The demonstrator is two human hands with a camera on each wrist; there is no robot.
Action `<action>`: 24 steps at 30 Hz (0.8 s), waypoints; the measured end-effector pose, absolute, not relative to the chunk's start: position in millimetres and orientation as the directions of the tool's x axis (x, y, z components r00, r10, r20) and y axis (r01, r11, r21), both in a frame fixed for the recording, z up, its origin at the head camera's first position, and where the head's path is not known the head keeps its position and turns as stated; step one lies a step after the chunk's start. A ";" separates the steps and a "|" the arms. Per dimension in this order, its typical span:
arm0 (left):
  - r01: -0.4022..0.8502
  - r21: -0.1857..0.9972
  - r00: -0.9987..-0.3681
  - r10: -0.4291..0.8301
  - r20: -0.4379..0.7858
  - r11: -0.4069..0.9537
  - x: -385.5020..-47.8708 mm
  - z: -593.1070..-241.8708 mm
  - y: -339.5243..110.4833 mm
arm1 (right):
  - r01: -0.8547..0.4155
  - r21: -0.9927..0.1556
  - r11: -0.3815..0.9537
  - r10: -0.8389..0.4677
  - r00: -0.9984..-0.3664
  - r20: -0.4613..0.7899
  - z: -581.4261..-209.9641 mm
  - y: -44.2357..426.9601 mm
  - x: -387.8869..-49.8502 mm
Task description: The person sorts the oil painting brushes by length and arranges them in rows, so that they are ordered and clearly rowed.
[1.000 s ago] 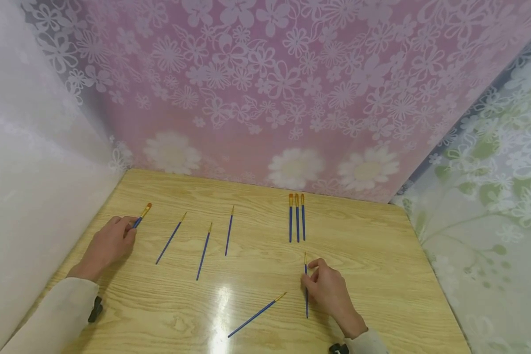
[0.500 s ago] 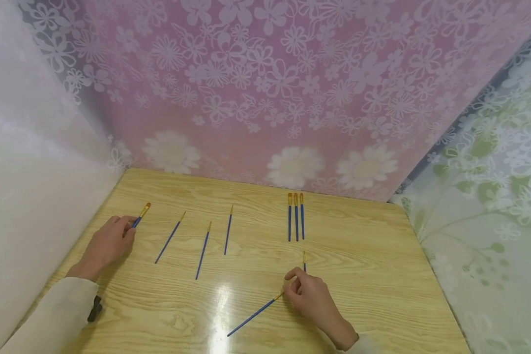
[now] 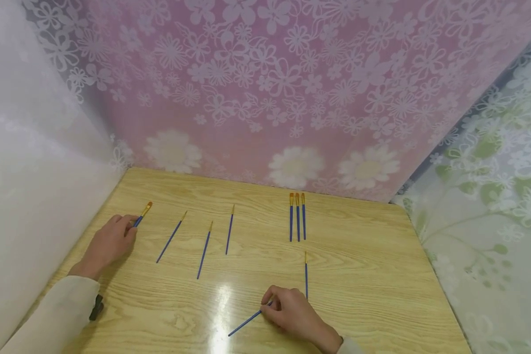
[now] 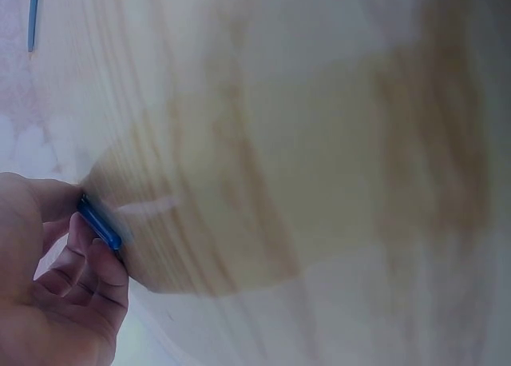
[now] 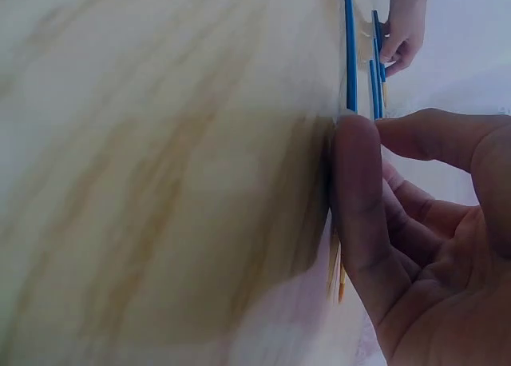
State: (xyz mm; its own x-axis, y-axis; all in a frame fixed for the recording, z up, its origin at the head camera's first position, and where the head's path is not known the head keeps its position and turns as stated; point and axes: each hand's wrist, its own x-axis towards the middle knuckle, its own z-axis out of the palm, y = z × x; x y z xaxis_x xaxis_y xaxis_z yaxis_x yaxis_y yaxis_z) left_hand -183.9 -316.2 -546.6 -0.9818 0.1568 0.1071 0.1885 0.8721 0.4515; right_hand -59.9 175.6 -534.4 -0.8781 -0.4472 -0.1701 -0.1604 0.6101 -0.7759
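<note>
At the table's left side my left hand [image 3: 108, 244] pinches a blue-handled brush [image 3: 145, 210] with an orange flat tip; the left wrist view shows its blue handle end [image 4: 101, 222] between thumb and fingers. My right hand [image 3: 297, 313] has thumb and fingertips around the upper part of a slanted thin blue brush [image 3: 246, 322], whose tip the hand hides. In the right wrist view the blue handle [image 5: 350, 46] runs up from the fingertips of the right hand [image 5: 423, 222]. Just behind this hand lies another thin brush [image 3: 306, 275], its lower end covered.
Three brushes [image 3: 298, 216] lie side by side toward the back of the wooden table [image 3: 358, 246]. Between the hands lie three thin brushes, one left [image 3: 171, 241], one middle [image 3: 205, 250] and one farther back [image 3: 230, 230]. Patterned cloth [image 3: 270, 98] stands behind the table.
My right hand has moved left and nearer, from the upright thin brush to the slanted one, and now holds the slanted one near its tip. The left hand has stayed in place.
</note>
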 end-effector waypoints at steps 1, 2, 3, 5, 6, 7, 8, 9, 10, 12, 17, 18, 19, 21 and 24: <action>0.190 0.451 -0.981 0.157 0.109 0.872 -184.4 -546.3 -316.0 | -0.170 -0.773 0.612 -0.448 -0.879 -0.162 -533.6 174.7 -59.8; 0.191 0.450 -0.981 0.158 0.110 0.872 -184.9 -546.0 -315.9 | -0.182 -0.765 0.618 -0.448 -0.881 -0.152 -533.0 174.0 -60.0; 0.190 0.450 -0.981 0.158 0.109 0.872 -185.3 -545.8 -315.9 | -0.192 -0.759 0.622 -0.447 -0.883 -0.143 -532.4 173.3 -60.2; 0.191 0.449 -0.981 0.160 0.107 0.873 -185.9 -545.6 -316.2 | -0.200 -0.751 0.630 -0.442 -0.887 -0.135 -530.9 171.9 -60.8; 0.189 0.450 -0.982 0.159 0.105 0.873 -186.3 -545.6 -316.0 | -0.201 -0.747 0.634 -0.439 -0.888 -0.134 -530.2 171.3 -61.3; 0.188 0.449 -0.982 0.158 0.103 0.873 -186.6 -545.8 -316.2 | -0.204 -0.742 0.638 -0.437 -0.890 -0.132 -529.7 170.6 -62.0; 0.187 0.449 -0.982 0.158 0.101 0.874 -187.0 -546.1 -316.5 | -0.207 -0.735 0.645 -0.434 -0.891 -0.131 -529.7 169.8 -62.9; 0.185 0.449 -0.983 0.157 0.099 0.874 -187.2 -546.5 -317.0 | -0.209 -0.729 0.652 -0.432 -0.893 -0.130 -529.4 169.0 -63.9; 0.185 0.447 -0.983 0.157 0.099 0.875 -187.6 -546.8 -317.2 | -0.214 -0.720 0.660 -0.429 -0.895 -0.127 -529.3 168.1 -64.8; 0.181 0.449 -0.983 0.154 0.097 0.875 -188.3 -547.4 -317.7 | -0.235 -0.694 0.681 -0.423 -0.899 -0.110 -529.7 166.5 -66.8; 0.182 0.451 -0.983 0.157 0.093 0.874 -189.6 -547.9 -319.1 | -0.284 -0.621 0.731 -0.412 -0.909 -0.068 -531.2 162.0 -69.7; 0.184 0.451 -0.983 0.159 0.093 0.874 -189.9 -547.9 -319.4 | -0.290 -0.606 0.740 -0.410 -0.910 -0.065 -530.9 160.7 -69.9; 0.185 0.450 -0.983 0.160 0.093 0.874 -190.1 -547.9 -319.8 | -0.294 -0.590 0.752 -0.407 -0.911 -0.065 -530.8 159.3 -70.1; 0.186 0.449 -0.982 0.160 0.096 0.874 -190.7 -547.9 -319.4 | -0.299 -0.563 0.771 -0.404 -0.912 -0.068 -529.9 156.3 -70.0; 0.188 0.446 -0.982 0.160 0.101 0.875 -191.2 -548.0 -319.3 | -0.300 -0.525 0.796 -0.396 -0.915 -0.078 -528.1 151.5 -68.9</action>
